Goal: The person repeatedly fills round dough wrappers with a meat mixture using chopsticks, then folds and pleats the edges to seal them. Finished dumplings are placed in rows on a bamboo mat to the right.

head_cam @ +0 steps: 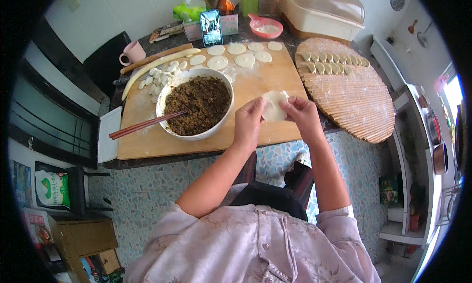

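Observation:
A round, thin dough wrapper (274, 107) is stretched between my two hands over the front right of the wooden board (254, 132). My left hand (250, 115) pinches its left edge, and my right hand (300, 111) grips the opposite side. No filling shows on the wrapper. Left of my hands stands a white bowl (199, 136) of dark minced filling (202, 102), with a pair of reddish chopsticks (147, 125) resting in it and poking out over the rim. Flattened wrappers (217, 62) lie in rows at the back of the board, dusted with flour.
Small dough pieces (158, 80), a dough rope (155, 67) and a rolling pin (162, 57) lie behind the bowl's left. Folded dumplings (330, 68) line a round slatted tray (354, 102) at right. A phone (211, 27), pink mug (132, 53) and pink flour scoop (266, 28) stand behind.

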The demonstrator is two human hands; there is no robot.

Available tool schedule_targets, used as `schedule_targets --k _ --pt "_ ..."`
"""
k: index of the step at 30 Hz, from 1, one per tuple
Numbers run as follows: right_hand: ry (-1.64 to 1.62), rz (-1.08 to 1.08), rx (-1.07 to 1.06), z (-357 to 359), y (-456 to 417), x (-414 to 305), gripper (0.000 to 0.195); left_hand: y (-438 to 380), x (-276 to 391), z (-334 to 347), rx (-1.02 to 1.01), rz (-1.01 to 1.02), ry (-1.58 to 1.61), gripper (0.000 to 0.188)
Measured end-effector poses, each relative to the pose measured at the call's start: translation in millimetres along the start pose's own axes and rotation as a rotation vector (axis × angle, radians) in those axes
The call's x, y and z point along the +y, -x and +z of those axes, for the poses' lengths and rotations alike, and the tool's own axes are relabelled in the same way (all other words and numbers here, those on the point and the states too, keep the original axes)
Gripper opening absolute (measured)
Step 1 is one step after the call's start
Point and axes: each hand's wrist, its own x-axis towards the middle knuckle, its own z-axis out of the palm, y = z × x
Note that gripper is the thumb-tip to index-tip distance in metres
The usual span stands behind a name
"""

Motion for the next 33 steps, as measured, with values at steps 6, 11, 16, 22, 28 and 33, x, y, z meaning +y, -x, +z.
schedule_targets --k 6,11,16,22,28,33 --pt "-0.306 0.022 0.012 15.6 20.0 -25.6 0.020 -2.1 3.8 -4.3 -0.138 0.253 -0.365 0.024" --pt "-0.176 -0.090 0.102 7.2 1.7 5.5 0.020 13.1 13.8 12.0 -0.127 0.096 -0.107 0.027" --pt "-0.416 -0.030 0.106 14.1 15.8 -1.8 0.018 8.4 5.5 -4.2 -0.169 0.066 -0.248 0.023" --pt "-0.354 0.006 -0.003 9.2 12.1 2.4 0.026 9.0 14.1 0.3 -0.160 0.085 -0.239 0.020" --pt "-0.268 0.037 -0.033 12.2 19.4 -7.6 0.014 3.4 5.1 -12.9 -0.207 0.256 -0.430 0.020" --pt "-0.246 -0.053 0.065 12.7 16.8 4.5 0.012 13.7 8.5 -2.3 -0.129 0.079 -0.204 0.019"
